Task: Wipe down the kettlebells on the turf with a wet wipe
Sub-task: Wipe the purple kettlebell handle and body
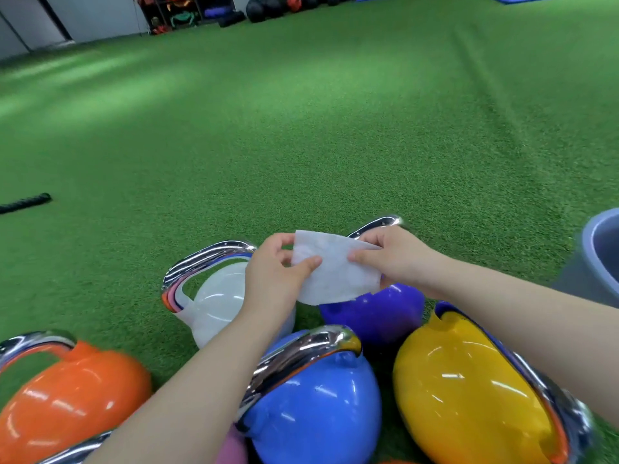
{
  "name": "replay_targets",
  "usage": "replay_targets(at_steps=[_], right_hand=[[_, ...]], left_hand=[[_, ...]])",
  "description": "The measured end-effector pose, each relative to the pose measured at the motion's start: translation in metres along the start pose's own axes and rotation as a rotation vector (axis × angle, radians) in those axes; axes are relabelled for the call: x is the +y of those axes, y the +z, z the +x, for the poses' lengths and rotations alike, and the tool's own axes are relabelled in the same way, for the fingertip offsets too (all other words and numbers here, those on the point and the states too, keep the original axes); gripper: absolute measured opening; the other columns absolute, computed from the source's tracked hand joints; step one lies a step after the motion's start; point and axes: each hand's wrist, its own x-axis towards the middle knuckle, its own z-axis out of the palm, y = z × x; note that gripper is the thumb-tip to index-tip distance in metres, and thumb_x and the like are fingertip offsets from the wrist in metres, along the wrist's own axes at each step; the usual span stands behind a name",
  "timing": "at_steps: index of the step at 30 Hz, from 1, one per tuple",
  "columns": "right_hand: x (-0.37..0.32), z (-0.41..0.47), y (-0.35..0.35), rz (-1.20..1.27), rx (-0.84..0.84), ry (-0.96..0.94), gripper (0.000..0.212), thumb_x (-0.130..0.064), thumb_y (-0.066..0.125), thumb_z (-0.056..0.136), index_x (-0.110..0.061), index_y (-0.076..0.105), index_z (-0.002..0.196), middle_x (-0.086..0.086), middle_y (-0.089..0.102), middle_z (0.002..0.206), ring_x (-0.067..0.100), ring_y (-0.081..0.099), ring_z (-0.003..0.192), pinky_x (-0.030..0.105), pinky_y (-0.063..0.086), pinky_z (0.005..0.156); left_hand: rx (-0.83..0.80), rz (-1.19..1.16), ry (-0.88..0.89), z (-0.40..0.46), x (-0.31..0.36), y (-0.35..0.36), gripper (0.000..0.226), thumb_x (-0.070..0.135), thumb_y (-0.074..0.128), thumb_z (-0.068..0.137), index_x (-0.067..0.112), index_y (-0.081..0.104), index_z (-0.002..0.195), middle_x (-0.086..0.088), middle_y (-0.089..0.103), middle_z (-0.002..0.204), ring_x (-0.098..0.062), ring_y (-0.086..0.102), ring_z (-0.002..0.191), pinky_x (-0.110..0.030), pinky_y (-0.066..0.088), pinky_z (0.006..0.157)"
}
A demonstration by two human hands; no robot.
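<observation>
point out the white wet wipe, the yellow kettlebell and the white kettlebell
white wet wipe [335,269], head view, middle of the sheet
glossy yellow kettlebell [469,390], head view, its rounded body
glossy white kettlebell [217,306], head view, its rounded body

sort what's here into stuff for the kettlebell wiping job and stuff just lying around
For the job:
- wipe, held by left hand and right hand
- white kettlebell
- purple kettlebell
- blue kettlebell
- yellow kettlebell
- orange kettlebell

Just lying about:
- black rope end
- grey bucket
- dark balls by the far wall
</observation>
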Motion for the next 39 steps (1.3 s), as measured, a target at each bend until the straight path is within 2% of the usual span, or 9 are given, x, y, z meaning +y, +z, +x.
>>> replay_targets(at_steps=[4, 8, 13, 19, 23, 27, 30, 35, 39], right_hand=[[0.006, 0.015, -0.001, -0.025, 0.020, 0.034, 0.015, -0.012, 0.054, 0.091, -0.002, 0.062, 0.084, 0.008, 0.054, 0.069, 0.017, 0.054, 0.061, 0.028, 0.055, 0.050], [0.010, 0.027, -0.008, -0.098, 0.069, 0.020, 0.027, -0.017, 0.052, 0.092, 0.006, 0.063, 0.083, 0.010, 0.052, 0.067, 0.019, 0.054, 0.060, 0.025, 0.053, 0.047], [0.015, 0.036, -0.014, -0.062, 0.110, 0.032, 0.027, -0.018, 0.055, 0.091, -0.009, 0.054, 0.066, 0.007, 0.050, 0.063, 0.020, 0.056, 0.052, 0.032, 0.056, 0.052], [0.021, 0.037, -0.023, -0.182, 0.113, 0.044, 0.026, -0.022, 0.057, 0.090, -0.009, 0.054, 0.068, 0.006, 0.057, 0.057, 0.012, 0.060, 0.041, 0.025, 0.052, 0.044], [0.027, 0.036, -0.029, -0.344, 0.075, 0.053, 0.033, -0.024, 0.062, 0.086, -0.012, 0.051, 0.058, 0.003, 0.061, 0.055, 0.009, 0.062, 0.042, 0.029, 0.054, 0.050], [0.032, 0.034, -0.037, -0.403, 0.049, 0.043, 0.024, -0.023, 0.063, 0.086, -0.004, 0.063, 0.071, -0.006, 0.065, 0.061, 0.010, 0.063, 0.045, 0.031, 0.057, 0.053], [0.034, 0.034, -0.043, -0.401, 0.054, 0.041, 0.022, -0.025, 0.066, 0.084, -0.006, 0.059, 0.077, -0.010, 0.060, 0.061, 0.009, 0.062, 0.046, 0.034, 0.057, 0.055], [0.029, 0.035, -0.045, -0.630, 0.196, -0.286, 0.023, -0.015, 0.064, 0.077, -0.017, 0.045, 0.091, -0.001, 0.048, 0.089, 0.022, 0.052, 0.087, 0.029, 0.038, 0.073], [0.019, 0.040, -0.038, -0.788, 0.022, -0.463, 0.058, -0.012, 0.062, 0.077, -0.017, 0.040, 0.130, 0.002, 0.043, 0.131, 0.021, 0.037, 0.123, 0.034, 0.035, 0.100]], left_hand=[[0.011, 0.074, -0.011, 0.027, -0.008, 0.008, 0.028, 0.011, 0.070, 0.079, 0.016, 0.056, 0.103, -0.005, 0.064, 0.079, -0.012, 0.051, 0.061, -0.028, 0.039, 0.057], [0.040, 0.093, -0.035, 0.046, -0.008, 0.022, 0.037, 0.008, 0.067, 0.081, 0.011, 0.052, 0.115, -0.001, 0.061, 0.083, -0.020, 0.058, 0.065, -0.039, 0.053, 0.076], [0.068, 0.202, 0.050, 0.046, 0.001, 0.038, 0.064, 0.011, 0.067, 0.081, 0.018, 0.036, 0.136, -0.003, 0.040, 0.136, -0.011, 0.059, 0.082, -0.016, 0.037, 0.079], [-0.208, 0.438, 0.152, 0.041, -0.002, 0.055, 0.051, 0.029, 0.074, 0.077, 0.011, 0.055, 0.121, -0.004, 0.059, 0.119, -0.019, 0.055, 0.105, -0.026, 0.038, 0.090], [-0.286, 0.745, 0.176, 0.056, 0.000, 0.066, 0.043, 0.050, 0.068, 0.076, 0.011, 0.056, 0.090, -0.015, 0.061, 0.103, -0.032, 0.053, 0.101, -0.033, 0.031, 0.073], [-0.340, 0.869, 0.114, 0.065, 0.003, 0.080, 0.061, 0.051, 0.068, 0.076, 0.009, 0.044, 0.112, -0.012, 0.058, 0.112, -0.032, 0.054, 0.104, -0.035, 0.037, 0.075], [-0.332, 0.906, 0.116, 0.066, 0.002, 0.091, 0.051, 0.041, 0.061, 0.086, 0.006, 0.038, 0.114, -0.014, 0.058, 0.114, -0.032, 0.056, 0.104, -0.034, 0.035, 0.069], [-0.333, 0.859, 0.184, 0.069, -0.005, 0.087, 0.024, 0.020, 0.054, 0.090, 0.010, 0.032, 0.093, -0.014, 0.054, 0.096, -0.031, 0.051, 0.087, -0.032, 0.028, 0.064], [-0.389, 0.803, 0.296, 0.072, -0.015, 0.079, 0.029, 0.013, 0.053, 0.088, 0.002, 0.038, 0.111, -0.013, 0.053, 0.091, -0.034, 0.052, 0.088, -0.029, 0.019, 0.059]])
